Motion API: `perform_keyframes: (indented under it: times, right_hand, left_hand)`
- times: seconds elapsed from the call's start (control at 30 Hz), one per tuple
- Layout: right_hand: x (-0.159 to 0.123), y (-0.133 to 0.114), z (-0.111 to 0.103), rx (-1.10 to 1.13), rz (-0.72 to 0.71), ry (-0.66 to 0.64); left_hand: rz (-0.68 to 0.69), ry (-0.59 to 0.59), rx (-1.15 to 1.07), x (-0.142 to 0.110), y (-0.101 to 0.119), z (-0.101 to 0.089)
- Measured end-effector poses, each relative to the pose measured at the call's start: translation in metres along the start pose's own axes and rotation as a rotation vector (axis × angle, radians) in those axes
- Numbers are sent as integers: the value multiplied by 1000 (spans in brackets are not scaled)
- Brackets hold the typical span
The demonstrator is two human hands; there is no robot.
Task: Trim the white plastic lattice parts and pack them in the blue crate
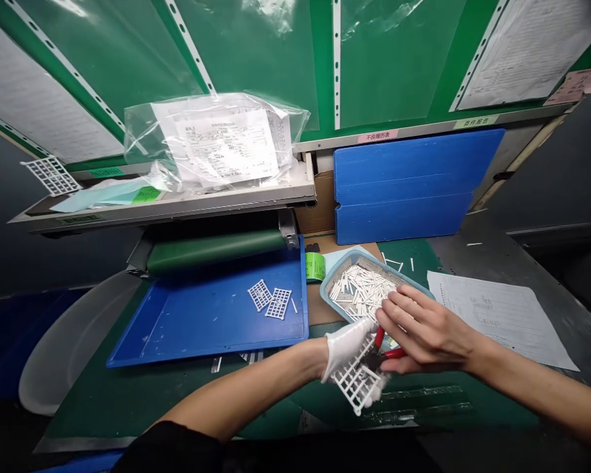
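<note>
My left hand (347, 348), in a white glove, grips a white plastic lattice frame (353, 389) just in front of the basket. In my bare right hand (426, 332) are red-handled nippers (394, 353), their dark jaws against the lattice frame. Right behind both hands stands a light blue basket (326, 293) holding many thin white plastic sticks (359, 289). My right fingers hang over its near edge and cover part of it. The nippers' tips are partly hidden by the frame and glove.
A blue tray (192, 328) at left holds two white lattice frames (270, 300) and a loose stick, below a green conveyor belt (217, 251). A roll of green labels (315, 266) stands beside the basket. Paper (497, 315) lies right; a blue board (414, 184) leans behind.
</note>
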State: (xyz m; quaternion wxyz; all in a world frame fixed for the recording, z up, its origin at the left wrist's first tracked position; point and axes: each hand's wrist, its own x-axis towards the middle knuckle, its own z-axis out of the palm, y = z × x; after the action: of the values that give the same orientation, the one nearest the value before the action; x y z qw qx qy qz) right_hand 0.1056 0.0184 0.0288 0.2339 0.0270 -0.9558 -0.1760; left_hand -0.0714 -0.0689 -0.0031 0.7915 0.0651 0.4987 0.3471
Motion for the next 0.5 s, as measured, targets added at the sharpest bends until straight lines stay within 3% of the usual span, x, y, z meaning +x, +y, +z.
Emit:
perform_keyframes:
  times: [0.07, 0.13, 0.23, 0.4, 0.5]
  right_hand:
    - [-12, 9, 5, 36, 63, -52]
    - [-25, 13, 13, 54, 156, -109]
    - [-44, 12, 29, 66, 313, -176]
    - [-67, 4, 54, 151, 523, -283]
    - [-73, 2, 61, 195, 601, -324]
  left_hand:
    - [-121, -73, 42, 8, 4, 9]
    - [-163, -61, 20, 19, 8, 13]
    - [-133, -18, -120, 40, 10, 12]
    - [-18, -133, -288, 71, 8, 12]
    - [31, -125, -344, 79, 7, 17]
